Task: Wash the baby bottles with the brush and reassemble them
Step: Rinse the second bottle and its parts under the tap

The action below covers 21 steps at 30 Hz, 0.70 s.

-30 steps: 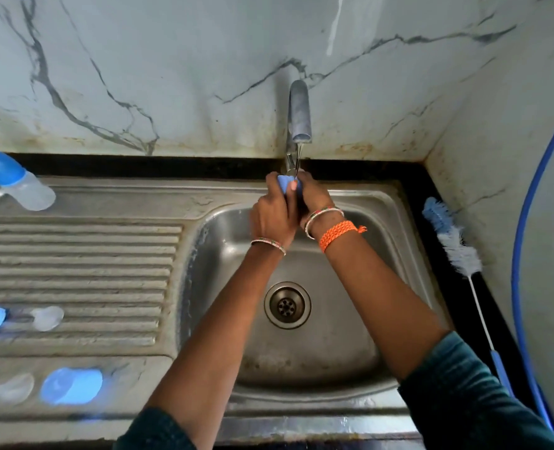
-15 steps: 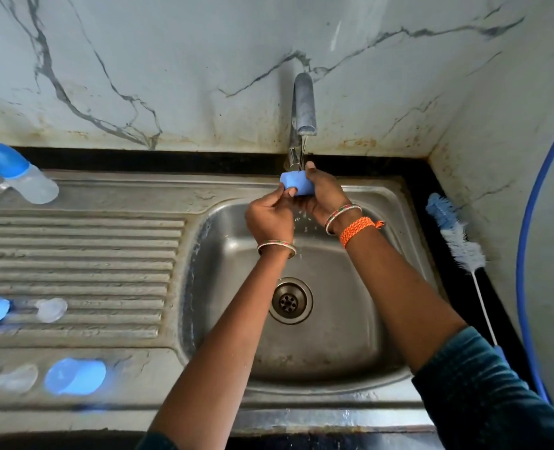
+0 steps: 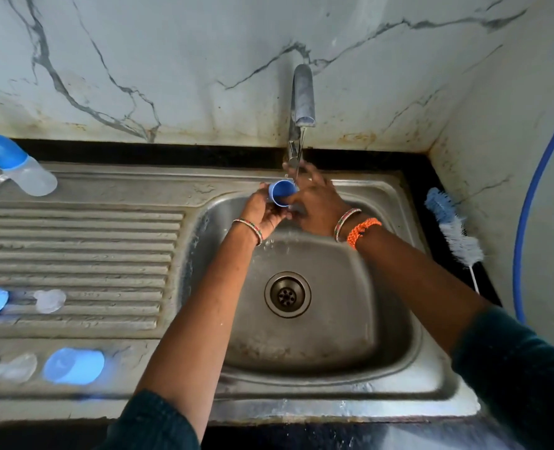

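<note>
Both hands hold a blue cap (image 3: 281,192) under the running tap (image 3: 302,95): the left hand (image 3: 262,212) grips it, the right hand (image 3: 314,203) pinches its rim. Far to their left, one bottle (image 3: 19,167) looks assembled; loose parts (image 3: 50,300) still await assembly, and the brush (image 3: 452,227) lies idle to their right.

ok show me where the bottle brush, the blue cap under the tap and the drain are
bottle brush (image 3: 454,228), head view, on its bristles.
blue cap (image 3: 282,191), head view, on its open rim.
drain (image 3: 287,294), head view, on its strainer.

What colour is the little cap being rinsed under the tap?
Blue. The cap shows in the head view, held under the tap.
</note>
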Available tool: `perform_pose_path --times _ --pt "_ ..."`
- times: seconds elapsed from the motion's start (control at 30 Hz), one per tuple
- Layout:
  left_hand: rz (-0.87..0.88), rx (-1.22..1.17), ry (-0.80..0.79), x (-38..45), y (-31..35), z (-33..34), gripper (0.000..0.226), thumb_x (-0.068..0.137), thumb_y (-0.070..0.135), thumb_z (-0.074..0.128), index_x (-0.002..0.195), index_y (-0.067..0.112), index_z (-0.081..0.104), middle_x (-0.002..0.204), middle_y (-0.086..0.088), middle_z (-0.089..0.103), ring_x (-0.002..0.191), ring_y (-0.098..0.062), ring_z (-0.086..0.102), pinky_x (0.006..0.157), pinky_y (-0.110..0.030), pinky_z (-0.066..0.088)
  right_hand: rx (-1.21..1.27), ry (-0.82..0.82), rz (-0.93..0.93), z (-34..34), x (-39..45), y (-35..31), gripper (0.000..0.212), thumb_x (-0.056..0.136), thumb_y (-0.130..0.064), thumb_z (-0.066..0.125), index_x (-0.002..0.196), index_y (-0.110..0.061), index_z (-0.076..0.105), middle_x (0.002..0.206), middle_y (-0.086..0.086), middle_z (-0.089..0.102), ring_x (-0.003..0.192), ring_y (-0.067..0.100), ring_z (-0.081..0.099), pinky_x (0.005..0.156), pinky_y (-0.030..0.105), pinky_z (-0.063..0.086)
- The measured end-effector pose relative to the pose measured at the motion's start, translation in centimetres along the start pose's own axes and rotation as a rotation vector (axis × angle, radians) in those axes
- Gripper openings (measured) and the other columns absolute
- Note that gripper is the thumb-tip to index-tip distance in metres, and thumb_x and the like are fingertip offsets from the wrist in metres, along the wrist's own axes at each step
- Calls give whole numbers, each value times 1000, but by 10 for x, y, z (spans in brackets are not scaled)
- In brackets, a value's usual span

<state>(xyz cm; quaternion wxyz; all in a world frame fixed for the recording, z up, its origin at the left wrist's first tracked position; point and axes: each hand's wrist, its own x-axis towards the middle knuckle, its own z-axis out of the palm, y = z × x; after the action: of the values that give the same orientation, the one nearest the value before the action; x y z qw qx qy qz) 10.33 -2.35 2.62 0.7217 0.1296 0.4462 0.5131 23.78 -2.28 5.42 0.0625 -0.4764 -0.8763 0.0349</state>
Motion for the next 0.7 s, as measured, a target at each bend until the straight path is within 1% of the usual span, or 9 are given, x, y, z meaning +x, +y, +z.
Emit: perform_pose_path --times 0.1,0.17,0.27,0.33,0.4,0.47,0.53,0.6,0.7 --pt "5 71 57 11 0 0 27 100 14 39 78 10 55 47 -1 58 49 -9 46 46 -17 39 -463 31 -57 -7 4 13 33 68 -19 70 100 -30 73 156 13 23 141 44 18 108 63 19" --pt "30 69 56 14 1 4 26 96 5 39 76 12 54 46 2 57 56 -9 43 46 -15 39 -528 102 15 -9 6 6 27 67 -17 66 91 -26 72 154 15 27 140 45 23 107 62 23" --pt "59 43 -1 15 -4 6 19 92 4 43 83 10 58 56 1 64 59 -11 56 56 -18 48 -302 69 224 7 4 -24 30 76 -20 60 105 -18 65 158 19 10 144 44 -1 111 60 10" --pt "90 19 -49 26 -16 0 18 88 10 51 104 4 58 83 -9 70 75 -16 66 71 -24 55 -1 -42 465 15 11 -40 39 85 -32 53 118 -14 60 158 17 6 144 40 -13 113 55 6" --pt "51 -8 -77 41 -32 -11 46 83 18 63 125 3 48 118 -19 61 103 -26 62 94 -37 51 360 -109 643 6 22 -47 42 84 -43 47 107 -13 63 148 15 32 144 36 3 114 49 9" --pt "48 -86 -115 29 -33 -11 21 93 10 51 114 6 54 107 -14 67 95 -22 65 85 -33 55 613 -89 698 -3 29 -43 38 88 -45 45 83 -12 64 121 12 57 135 29 31 114 44 14" --pt "45 -108 -72 16 -26 -11 25 98 6 38 91 12 61 78 -4 71 71 -15 66 66 -24 55 494 -21 636 -3 29 -36 36 97 -37 43 84 -11 65 127 15 55 136 31 31 114 43 17" --pt "-1 -99 -24 11 -18 -9 31 99 21 39 81 12 62 64 -3 68 57 -13 64 58 -24 53 120 5 379 2 18 -33 26 96 -28 46 101 -14 67 150 16 31 144 37 10 111 50 16" --pt "-30 -85 -51 12 -7 -7 28 97 29 43 86 9 60 72 -8 67 63 -17 63 67 -28 51 -349 -9 0 12 6 -24 25 89 -16 55 109 -17 68 158 14 13 145 40 4 111 60 14"
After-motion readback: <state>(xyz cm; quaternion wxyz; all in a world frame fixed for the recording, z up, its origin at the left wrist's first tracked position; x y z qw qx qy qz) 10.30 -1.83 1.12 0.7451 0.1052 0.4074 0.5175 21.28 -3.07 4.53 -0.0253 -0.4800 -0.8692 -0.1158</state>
